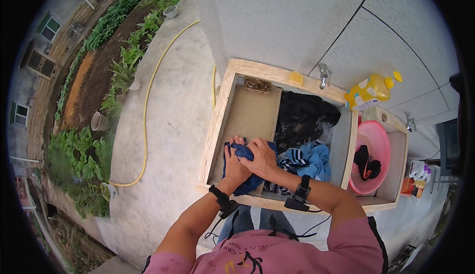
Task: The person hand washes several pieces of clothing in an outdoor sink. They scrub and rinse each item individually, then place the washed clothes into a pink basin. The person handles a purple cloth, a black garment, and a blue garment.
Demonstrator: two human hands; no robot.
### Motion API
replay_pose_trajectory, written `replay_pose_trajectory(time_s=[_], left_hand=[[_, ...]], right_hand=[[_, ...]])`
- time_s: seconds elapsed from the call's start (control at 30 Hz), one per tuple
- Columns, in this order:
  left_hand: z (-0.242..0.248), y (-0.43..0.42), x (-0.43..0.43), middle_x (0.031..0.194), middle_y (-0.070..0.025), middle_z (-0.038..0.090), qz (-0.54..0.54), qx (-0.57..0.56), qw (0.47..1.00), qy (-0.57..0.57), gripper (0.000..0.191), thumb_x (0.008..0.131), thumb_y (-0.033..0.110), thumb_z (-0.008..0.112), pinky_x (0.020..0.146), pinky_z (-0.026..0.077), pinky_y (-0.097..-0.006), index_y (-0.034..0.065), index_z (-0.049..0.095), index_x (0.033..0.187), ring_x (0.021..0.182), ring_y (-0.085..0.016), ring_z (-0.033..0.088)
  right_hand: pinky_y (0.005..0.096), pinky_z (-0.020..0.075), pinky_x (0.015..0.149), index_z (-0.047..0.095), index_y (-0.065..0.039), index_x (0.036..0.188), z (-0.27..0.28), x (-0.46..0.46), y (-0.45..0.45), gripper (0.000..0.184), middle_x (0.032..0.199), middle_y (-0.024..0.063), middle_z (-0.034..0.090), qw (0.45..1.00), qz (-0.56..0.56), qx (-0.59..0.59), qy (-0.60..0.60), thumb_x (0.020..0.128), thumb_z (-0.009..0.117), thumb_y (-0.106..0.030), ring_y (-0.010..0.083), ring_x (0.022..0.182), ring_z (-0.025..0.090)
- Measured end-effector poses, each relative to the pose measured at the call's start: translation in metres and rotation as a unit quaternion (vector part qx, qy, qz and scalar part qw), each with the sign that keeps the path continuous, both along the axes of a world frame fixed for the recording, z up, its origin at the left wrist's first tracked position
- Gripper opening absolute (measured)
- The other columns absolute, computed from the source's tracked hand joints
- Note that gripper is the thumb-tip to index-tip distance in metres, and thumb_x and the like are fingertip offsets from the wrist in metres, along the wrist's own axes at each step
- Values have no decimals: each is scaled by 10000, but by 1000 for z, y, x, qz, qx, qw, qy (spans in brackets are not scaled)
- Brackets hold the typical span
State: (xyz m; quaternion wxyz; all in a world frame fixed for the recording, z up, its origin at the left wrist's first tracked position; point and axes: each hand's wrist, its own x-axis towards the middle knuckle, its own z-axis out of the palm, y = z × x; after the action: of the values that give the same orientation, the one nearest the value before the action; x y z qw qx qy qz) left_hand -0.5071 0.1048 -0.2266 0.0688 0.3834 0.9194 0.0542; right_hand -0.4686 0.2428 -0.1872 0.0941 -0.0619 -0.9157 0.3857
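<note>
Both my hands press on a dark blue cloth that lies on the textured washboard at the sink's left side. My left hand rests on the cloth with its fingers pointing away from me. My right hand grips a bunched fold of it, beside and partly over my left hand. Right of the washboard, a wet black garment lies in the basin, with a light blue garment and striped cloth nearer me.
A tap, a yellow soap bar and a yellow pump bottle are along the sink's back rim. A pink basin with a black cloth stands at the right. A yellow hose crosses the concrete at the left.
</note>
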Motion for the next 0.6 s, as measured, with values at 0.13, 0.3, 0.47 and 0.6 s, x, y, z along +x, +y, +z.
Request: replay_pose_trajectory(time_s=[0.13,0.3,0.47,0.6], left_hand=[[4,7,-1,1616,-288,200,-6,-26,1000,5,1032,844,585,635,1207,118,-569,-106,275,1520,1512,-450,145],[5,9,-3,1608,-293,212,18,51,997,-60,990,891,602,584,1206,130,-567,-106,286,1516,1514,-445,139],[4,5,-7,1599,-321,202,-30,-11,999,-17,1030,882,611,594,1201,120,-587,-141,261,1502,1504,-474,140],[2,8,-7,1601,-329,183,3,52,997,-63,1041,855,546,653,1202,110,-592,-163,239,1495,1501,-483,143]], right_hand=[[440,504,869,669,-62,969,-37,-48,32,426,984,111,560,986,-29,149,-69,695,830,-346,325,1022,568],[472,430,920,652,-83,1134,-62,-121,58,403,1242,142,553,965,-108,236,47,801,766,-281,344,1122,519],[507,442,972,694,-160,1120,-4,-13,4,350,1279,136,516,995,19,25,-91,797,776,-270,365,1181,511],[445,471,822,661,-80,966,-39,-72,31,309,981,137,567,992,-35,116,35,736,788,-242,334,952,575]])
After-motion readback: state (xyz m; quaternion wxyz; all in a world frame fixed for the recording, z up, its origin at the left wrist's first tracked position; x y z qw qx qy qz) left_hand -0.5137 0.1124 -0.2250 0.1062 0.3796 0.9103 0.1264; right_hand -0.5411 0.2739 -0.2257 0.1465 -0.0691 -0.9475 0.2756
